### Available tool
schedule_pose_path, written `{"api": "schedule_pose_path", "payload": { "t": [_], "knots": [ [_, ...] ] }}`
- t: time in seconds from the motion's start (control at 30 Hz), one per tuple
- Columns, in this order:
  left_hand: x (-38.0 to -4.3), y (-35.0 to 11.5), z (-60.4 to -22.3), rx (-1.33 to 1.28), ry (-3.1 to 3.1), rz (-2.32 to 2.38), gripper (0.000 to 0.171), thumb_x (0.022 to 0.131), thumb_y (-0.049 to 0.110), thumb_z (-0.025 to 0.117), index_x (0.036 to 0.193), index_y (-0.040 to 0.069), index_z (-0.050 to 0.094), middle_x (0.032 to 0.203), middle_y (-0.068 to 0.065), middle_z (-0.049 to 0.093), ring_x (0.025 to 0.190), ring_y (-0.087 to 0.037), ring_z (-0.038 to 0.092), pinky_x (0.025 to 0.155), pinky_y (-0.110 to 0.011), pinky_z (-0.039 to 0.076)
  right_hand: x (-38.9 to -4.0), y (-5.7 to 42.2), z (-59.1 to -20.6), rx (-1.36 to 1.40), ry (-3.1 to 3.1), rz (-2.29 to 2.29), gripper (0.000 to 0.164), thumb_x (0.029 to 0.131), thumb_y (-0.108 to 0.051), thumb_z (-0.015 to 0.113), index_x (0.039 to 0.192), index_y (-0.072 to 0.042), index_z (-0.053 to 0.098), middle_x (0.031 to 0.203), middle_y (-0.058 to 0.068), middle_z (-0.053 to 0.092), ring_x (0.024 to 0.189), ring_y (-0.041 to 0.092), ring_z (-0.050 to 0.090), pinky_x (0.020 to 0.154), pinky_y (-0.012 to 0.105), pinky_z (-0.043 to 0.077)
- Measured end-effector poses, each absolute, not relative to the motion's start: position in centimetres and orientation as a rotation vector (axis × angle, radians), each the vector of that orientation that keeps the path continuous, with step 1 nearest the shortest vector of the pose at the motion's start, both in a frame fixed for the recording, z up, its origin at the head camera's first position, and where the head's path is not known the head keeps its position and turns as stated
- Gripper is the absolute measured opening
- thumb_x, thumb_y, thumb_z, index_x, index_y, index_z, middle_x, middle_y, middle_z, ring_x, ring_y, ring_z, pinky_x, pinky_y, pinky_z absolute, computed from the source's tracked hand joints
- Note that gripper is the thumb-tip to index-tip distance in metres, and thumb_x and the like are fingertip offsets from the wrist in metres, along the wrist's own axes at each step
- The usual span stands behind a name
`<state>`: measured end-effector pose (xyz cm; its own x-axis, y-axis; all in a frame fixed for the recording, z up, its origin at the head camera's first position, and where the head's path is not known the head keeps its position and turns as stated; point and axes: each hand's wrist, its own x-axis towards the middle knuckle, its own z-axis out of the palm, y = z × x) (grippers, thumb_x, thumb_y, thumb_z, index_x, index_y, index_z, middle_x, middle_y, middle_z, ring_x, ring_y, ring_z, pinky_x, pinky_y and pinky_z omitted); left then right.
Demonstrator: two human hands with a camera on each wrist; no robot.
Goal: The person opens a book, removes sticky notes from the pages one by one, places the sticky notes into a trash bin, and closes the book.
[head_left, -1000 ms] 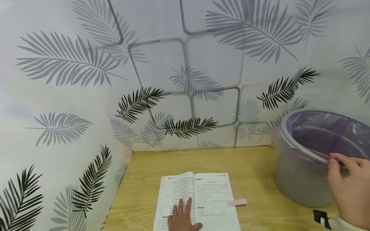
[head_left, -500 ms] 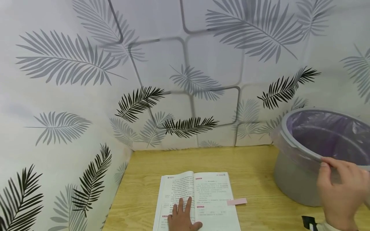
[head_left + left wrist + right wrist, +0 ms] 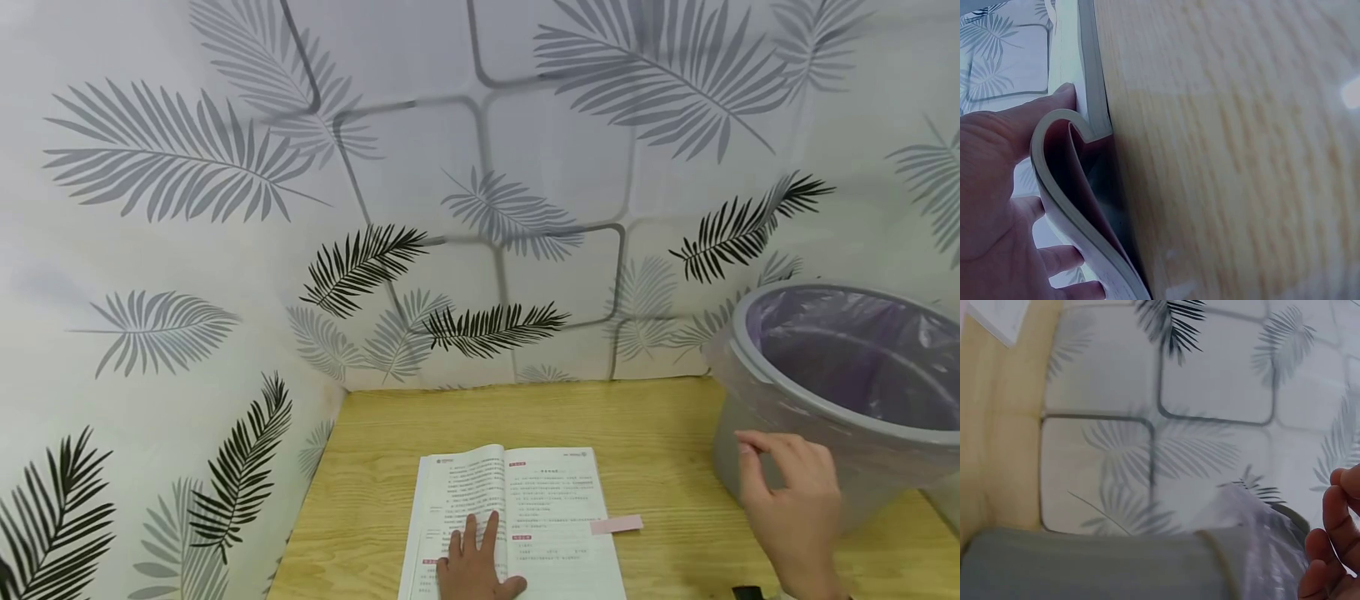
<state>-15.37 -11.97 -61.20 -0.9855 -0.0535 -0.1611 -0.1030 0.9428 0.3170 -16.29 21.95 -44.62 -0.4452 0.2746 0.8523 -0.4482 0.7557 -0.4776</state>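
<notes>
An open book [image 3: 558, 500] with printed pages lies on the wooden table. My left hand [image 3: 480, 562] rests on its left page near the spine, fingers spread and fairly straight. From the left wrist view, the book's curved lower edge [image 3: 1060, 187] shows beside the thumb. A pink paper tab [image 3: 617, 524] sticks out past the right page. My right hand [image 3: 797, 508] hovers in front of the grey bin [image 3: 738, 442], fingers loosely bent and nothing seen between them. In the right wrist view its fingertips [image 3: 1335, 512] appear at the right edge.
A clear, purplish plastic liner [image 3: 862, 350] is folded over the bin's rim. Leaf-patterned sheeting [image 3: 555, 275] covers the walls behind and to the left. The wooden tabletop [image 3: 660, 467] runs between book and bin.
My right hand has moved left and down from the bin's rim toward the book. The thin reddish strip it held over the bin is out of sight. My left hand stays put.
</notes>
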Motion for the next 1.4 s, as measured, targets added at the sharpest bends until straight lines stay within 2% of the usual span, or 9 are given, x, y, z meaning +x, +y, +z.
{"api": "schedule_pose_path", "payload": {
  "t": [0.17,0.4,0.83,1.2,1.4],
  "knots": [
    [-15.4,-11.9,-61.4,-0.126,2.934,0.498,0.101,0.062,0.062,0.074,0.146,0.021,0.036,0.149,-0.019,0.036,0.13,-0.048,0.037,0.094,-0.071,0.033,-16.3,21.1,-46.3,0.171,-1.992,0.836,0.009,0.076,0.006,0.066,0.083,0.004,0.071,0.077,0.018,0.066,0.077,0.029,0.047,0.069,0.036,0.034],
    [-15.3,-11.8,-61.3,-0.138,2.944,0.479,0.101,0.062,0.062,0.075,0.146,0.023,0.036,0.149,-0.017,0.037,0.13,-0.046,0.038,0.095,-0.07,0.033,-16.6,20.4,-48.3,0.222,-2.064,0.809,0.012,0.073,0.008,0.067,0.082,0.002,0.071,0.077,0.015,0.067,0.074,0.026,0.048,0.067,0.035,0.035],
    [-15.3,-11.7,-61.2,-0.147,2.957,0.477,0.101,0.062,0.061,0.076,0.146,0.023,0.036,0.149,-0.017,0.037,0.13,-0.044,0.037,0.096,-0.069,0.033,-16.5,18.4,-51.4,0.252,-2.368,0.826,0.012,0.077,0.0,0.072,0.086,-0.008,0.072,0.081,0.003,0.067,0.08,0.021,0.051,0.067,0.043,0.041],
    [-15.5,-11.8,-61.0,-0.158,2.962,0.464,0.101,0.061,0.061,0.077,0.146,0.023,0.037,0.149,-0.016,0.038,0.129,-0.044,0.038,0.095,-0.068,0.034,-16.8,17.6,-53.1,0.293,-2.455,0.846,0.012,0.078,-0.002,0.072,0.087,-0.009,0.071,0.082,0.002,0.065,0.085,0.026,0.055,0.072,0.05,0.047],
    [-15.3,-11.8,-60.9,-0.15,2.961,0.458,0.1,0.061,0.061,0.076,0.145,0.022,0.037,0.148,-0.017,0.039,0.128,-0.045,0.039,0.095,-0.068,0.034,-17.2,17.4,-54.2,0.261,-2.565,0.869,0.013,0.08,-0.006,0.072,0.092,-0.009,0.072,0.086,0.004,0.065,0.087,0.027,0.055,0.072,0.048,0.047]
  ]
}}
